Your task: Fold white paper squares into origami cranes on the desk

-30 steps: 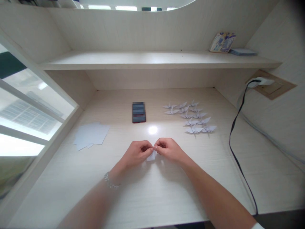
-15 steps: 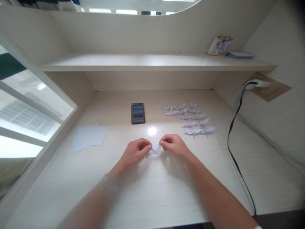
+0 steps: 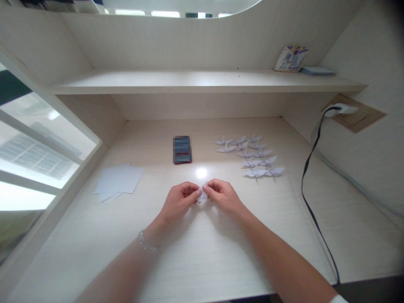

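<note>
Right hand [image 3: 223, 194] moved leftward, pinching paper [image 3: 203, 196]; shelf [image 3: 176, 78] holds packet [image 3: 291, 59].

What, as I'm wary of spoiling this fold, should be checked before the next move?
1. Left hand gripping the folded paper: ok, pinched at its left side.
2. Right hand gripping it: ok, pinched at its right side.
3. Creases sharp: cannot tell, too small and partly covered.
4. Paper cranes apart from both hands: ok.
5. Loose sheets squared up: not ok, edges uneven.
6. Black cord away from both hands: ok.
</note>
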A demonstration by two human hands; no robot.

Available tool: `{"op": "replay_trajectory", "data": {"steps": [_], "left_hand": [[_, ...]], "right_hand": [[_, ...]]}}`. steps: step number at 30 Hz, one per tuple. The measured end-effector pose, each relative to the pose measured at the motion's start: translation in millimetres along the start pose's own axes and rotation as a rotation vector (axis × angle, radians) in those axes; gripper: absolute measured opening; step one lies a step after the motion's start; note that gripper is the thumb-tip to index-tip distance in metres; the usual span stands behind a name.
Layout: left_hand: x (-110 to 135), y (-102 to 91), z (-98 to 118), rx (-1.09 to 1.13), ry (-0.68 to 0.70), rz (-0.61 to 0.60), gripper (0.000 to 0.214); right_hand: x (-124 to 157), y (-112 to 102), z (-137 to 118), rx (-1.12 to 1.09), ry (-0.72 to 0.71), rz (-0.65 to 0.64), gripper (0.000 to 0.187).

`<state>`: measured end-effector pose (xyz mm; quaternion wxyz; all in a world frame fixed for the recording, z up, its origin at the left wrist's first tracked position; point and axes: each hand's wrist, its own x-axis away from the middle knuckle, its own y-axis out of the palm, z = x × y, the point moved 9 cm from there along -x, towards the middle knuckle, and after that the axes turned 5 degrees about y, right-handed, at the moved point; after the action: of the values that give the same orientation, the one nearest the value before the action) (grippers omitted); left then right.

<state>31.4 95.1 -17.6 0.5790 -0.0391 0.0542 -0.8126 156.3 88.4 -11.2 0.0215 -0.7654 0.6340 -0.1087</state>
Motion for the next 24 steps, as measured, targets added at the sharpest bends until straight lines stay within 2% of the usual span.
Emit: {"op": "replay_trajectory", "data": {"steps": [3, 7, 11, 13, 18, 24], "left_hand": [[-0.7, -3.2, -2.0, 0.029, -0.019, 0.028, 0.022], [-0.3, 0.1, -0.6, 0.085, -0.017, -0.011, 0.022], [1.0, 0.4, 1.3, 0.117, 0.002, -0.009, 0.027], [1.3, -0.8, 1.7, 0.118, 0.010, 0.006, 0.031], [1.5, 1.4, 3.7, 0.076, -0.002, -0.005, 0.027], [1.5, 4.1, 12.8, -0.040, 0.048, -0.010, 0.027]], "right_hand": [[1.3, 3.0, 0.3, 0.040, 0.018, -0.029, 0.019], [0.7, 0.5, 0.4, 0.074, 0.008, -0.004, 0.018], [-0.2, -1.0, 1.6, -0.012, -0.004, 0.018, 0.015], [0.2, -2.4, 2.7, -0.070, -0.001, 0.048, 0.020], [1.7, -1.0, 2.8, -0.060, -0.018, 0.078, 0.018], [0.4, 0.2, 3.1, 0.003, -0.027, 0.063, 0.025]]}}
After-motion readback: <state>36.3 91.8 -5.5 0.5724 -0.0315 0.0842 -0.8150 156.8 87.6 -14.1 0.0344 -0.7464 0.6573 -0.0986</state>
